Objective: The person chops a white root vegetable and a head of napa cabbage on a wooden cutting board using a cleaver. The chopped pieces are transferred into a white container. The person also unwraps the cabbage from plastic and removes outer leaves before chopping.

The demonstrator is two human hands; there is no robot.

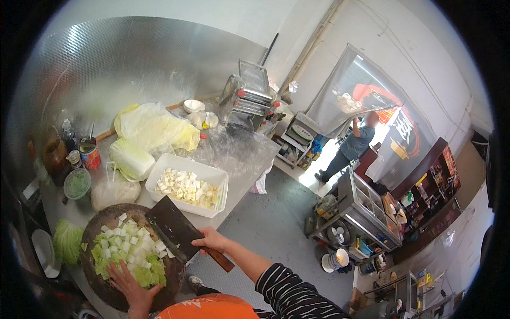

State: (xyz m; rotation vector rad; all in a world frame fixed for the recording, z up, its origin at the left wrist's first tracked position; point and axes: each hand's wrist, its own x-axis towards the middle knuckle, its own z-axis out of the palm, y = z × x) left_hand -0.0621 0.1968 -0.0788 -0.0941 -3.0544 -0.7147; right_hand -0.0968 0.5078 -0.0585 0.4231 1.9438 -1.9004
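Note:
A heap of chopped Chinese cabbage (129,249), white stem squares and green leaf pieces, lies on a round wooden chopping block (93,275). My left hand (133,285) rests with spread fingers on the leafy near side of the heap. In my right hand (211,241) is the wooden handle of a Chinese cleaver (171,225), its broad dark blade over the block's right edge with bits stuck to it. Beyond the block, a white plastic tub (221,187) holds cut pale cabbage squares. A cabbage half (133,159) lies left of the tub, and another cabbage piece (67,241) left of the block.
A knotted plastic bag (115,193), a bowl of chopped greens (77,183), a can (89,153) and bottles stand at the back left. Yellowish plastic bags (155,127) and a pasta machine (251,95) are farther back. A person (354,139) stands at the curtained doorway.

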